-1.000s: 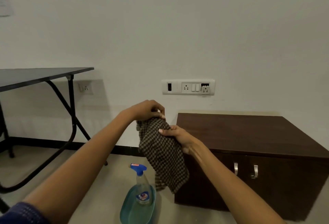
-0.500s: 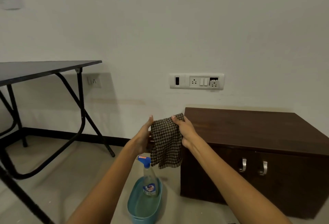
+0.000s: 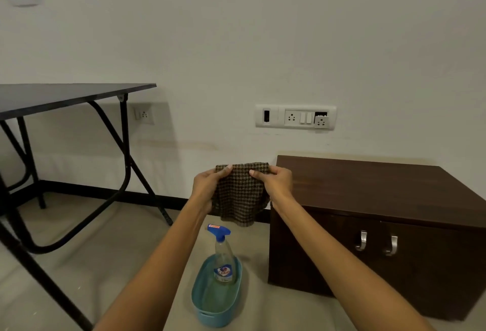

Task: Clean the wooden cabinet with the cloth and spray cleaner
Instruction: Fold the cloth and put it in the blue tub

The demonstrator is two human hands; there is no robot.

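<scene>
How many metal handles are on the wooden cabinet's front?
2: left silver hook handle and right silver hook handle, side by side high on the dark wooden cabinet front.

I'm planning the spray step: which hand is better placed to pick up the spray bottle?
Probably the left hand: it is nearer the spray bottle, which stands just below it. The right hand, beside the cabinet, could keep the cloth for wiping.
</scene>
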